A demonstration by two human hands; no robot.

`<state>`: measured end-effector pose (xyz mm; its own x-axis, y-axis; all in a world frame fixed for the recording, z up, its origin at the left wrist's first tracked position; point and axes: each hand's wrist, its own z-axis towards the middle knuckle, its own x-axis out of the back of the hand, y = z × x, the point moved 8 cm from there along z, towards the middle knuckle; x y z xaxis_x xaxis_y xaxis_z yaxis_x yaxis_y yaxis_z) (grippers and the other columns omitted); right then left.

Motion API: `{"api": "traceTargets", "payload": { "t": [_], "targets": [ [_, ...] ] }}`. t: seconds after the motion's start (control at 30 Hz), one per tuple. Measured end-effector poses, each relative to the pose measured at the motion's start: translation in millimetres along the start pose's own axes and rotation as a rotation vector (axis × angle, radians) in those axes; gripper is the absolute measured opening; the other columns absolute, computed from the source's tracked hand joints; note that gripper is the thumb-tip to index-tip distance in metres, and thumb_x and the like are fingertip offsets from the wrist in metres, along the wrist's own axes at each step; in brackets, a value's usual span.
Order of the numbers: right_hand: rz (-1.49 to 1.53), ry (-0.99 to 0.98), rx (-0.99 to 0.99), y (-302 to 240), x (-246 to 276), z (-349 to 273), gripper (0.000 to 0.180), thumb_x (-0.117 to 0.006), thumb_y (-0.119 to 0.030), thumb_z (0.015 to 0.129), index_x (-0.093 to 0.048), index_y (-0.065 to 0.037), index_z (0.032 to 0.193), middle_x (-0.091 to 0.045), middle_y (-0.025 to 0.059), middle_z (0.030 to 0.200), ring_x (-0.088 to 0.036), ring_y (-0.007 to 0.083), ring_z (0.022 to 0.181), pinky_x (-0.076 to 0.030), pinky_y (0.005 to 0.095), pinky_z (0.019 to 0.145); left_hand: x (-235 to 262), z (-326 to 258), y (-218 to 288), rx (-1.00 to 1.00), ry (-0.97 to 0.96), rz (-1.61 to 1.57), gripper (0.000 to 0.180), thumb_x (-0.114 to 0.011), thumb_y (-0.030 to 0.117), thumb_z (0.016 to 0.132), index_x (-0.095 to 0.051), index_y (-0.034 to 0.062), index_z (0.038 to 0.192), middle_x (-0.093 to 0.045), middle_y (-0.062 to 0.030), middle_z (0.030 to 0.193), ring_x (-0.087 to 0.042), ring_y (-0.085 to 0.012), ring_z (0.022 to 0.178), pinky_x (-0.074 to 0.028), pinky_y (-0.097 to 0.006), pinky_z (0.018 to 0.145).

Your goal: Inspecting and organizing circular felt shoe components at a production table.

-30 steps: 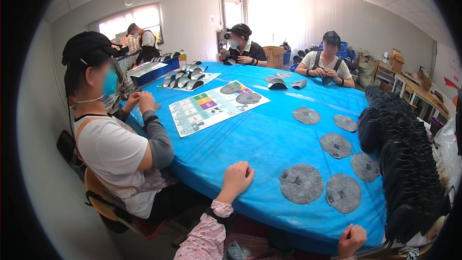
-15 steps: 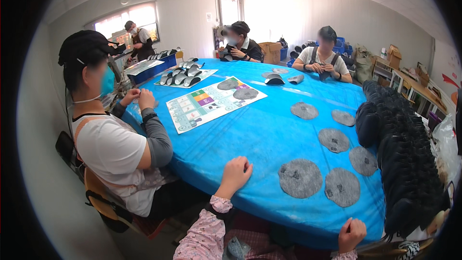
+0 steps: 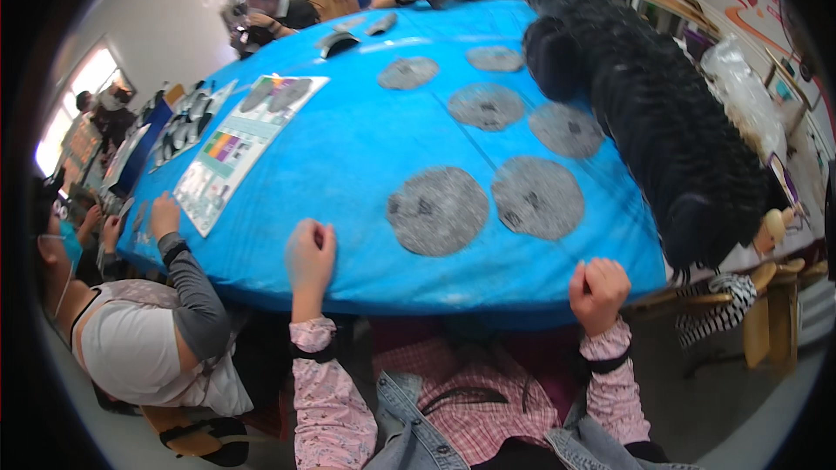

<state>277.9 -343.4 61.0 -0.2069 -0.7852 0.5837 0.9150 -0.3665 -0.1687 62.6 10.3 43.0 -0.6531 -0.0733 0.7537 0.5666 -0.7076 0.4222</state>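
My left hand (image 3: 311,257) rests at the near edge of the blue-covered table (image 3: 366,283), its fingers curled closed with nothing visible in them. At the table's right front edge my right hand (image 3: 601,292) is a loose fist, also showing nothing held. Between and beyond the hands lie flat round grey fabric discs with small dark marks. A large grey disc (image 3: 437,213) is nearest my left hand. Another grey disc (image 3: 538,198) lies just beyond my right hand. Several more discs, such as a smaller one (image 3: 485,107), are spread farther back. Neither hand touches a disc.
Along the right edge runs a long stack of black padded pieces (image 3: 670,122). A printed sheet (image 3: 231,183) with discs on it lies at left. Curved grey pieces (image 3: 341,42) stand farther back. A co-worker (image 3: 144,331) sits close at my left; others sit across the table.
My view has turned right and downward, so the table and discs appear shifted left and up. Both hands stay closed near the table's edge. The left neighbour's hand has moved onto the table.
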Motion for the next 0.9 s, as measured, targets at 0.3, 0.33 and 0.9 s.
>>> {"api": "traceTargets", "payload": {
  "t": [0.3,0.33,0.9],
  "targets": [
    [-0.01,-0.012,-0.001,0.1,1.9,-5.0,0.03,-0.057,-0.003,0.074,-0.034,-0.007,0.055,-0.034,0.0068,0.052,-0.039,0.0245,0.046,-0.028,0.0359,0.045,4.2,-3.9,-4.6,0.031,0.005,-0.014,0.025,-0.06,0.021,0.082,-0.047,0.003,0.069,-0.05,-0.0099,0.063,-0.05,-0.0241,0.056,-0.039,-0.036,0.053],
    [-0.014,-0.006,0.005,-0.5,2.5,-5.5,0.03,-0.057,-0.003,0.074,-0.034,-0.007,0.055,-0.035,0.0067,0.052,-0.039,0.0244,0.046,-0.028,0.0357,0.045,4.2,-4.0,-6.7,0.04,-0.008,-0.011,0.025,-0.06,0.021,0.082,-0.047,0.003,0.069,-0.05,-0.0099,0.063,-0.05,-0.0241,0.056,-0.039,-0.036,0.053],
    [-0.04,0.062,0.039,-1.6,5.9,-6.4,0.027,-0.057,-0.011,0.078,-0.043,-0.008,0.055,-0.044,0.0052,0.053,-0.048,0.0235,0.05,-0.038,0.0353,0.049,-3.8,5.6,-10.0,0.011,-0.004,0.083,0.027,-0.057,0.031,0.082,-0.051,0.0068,0.071,-0.057,-0.008,0.069,-0.056,-0.026,0.063,-0.042,-0.038,0.056]
  ]
}}
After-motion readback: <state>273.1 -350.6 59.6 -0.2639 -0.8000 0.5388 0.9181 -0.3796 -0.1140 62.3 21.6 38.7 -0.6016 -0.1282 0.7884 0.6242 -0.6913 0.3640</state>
